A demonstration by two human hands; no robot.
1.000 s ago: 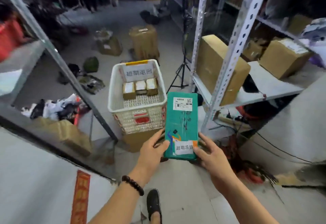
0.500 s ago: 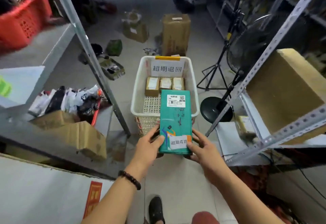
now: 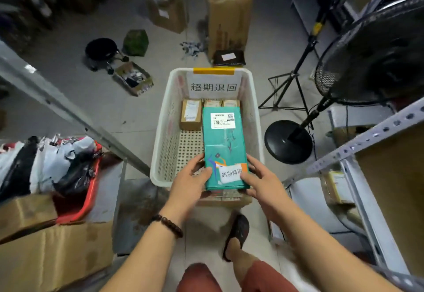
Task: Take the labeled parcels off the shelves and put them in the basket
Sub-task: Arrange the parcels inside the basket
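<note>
A long teal parcel point(image 3: 223, 144) with a white shipping label and a white sticker hangs over the right half of the white plastic basket point(image 3: 164, 131) on the floor. My left hand point(image 3: 191, 178) grips its near left edge and my right hand point(image 3: 261, 181) grips its near right corner. Three small brown labeled boxes point(image 3: 191, 113) lie in a row at the basket's far end, under a white paper sign; the teal parcel partly hides two of them.
Metal shelf posts point(image 3: 75, 119) flank me left and right. Cardboard boxes point(image 3: 52, 252) and a red bin of bags point(image 3: 78, 190) sit at left. A standing fan point(image 3: 376, 52) and tripod point(image 3: 289, 87) stand right of the basket. Tall boxes point(image 3: 227, 18) stand beyond.
I have stepped closer to the basket and the teal parcel has moved forward and down over it. Both hands keep the same grip.
</note>
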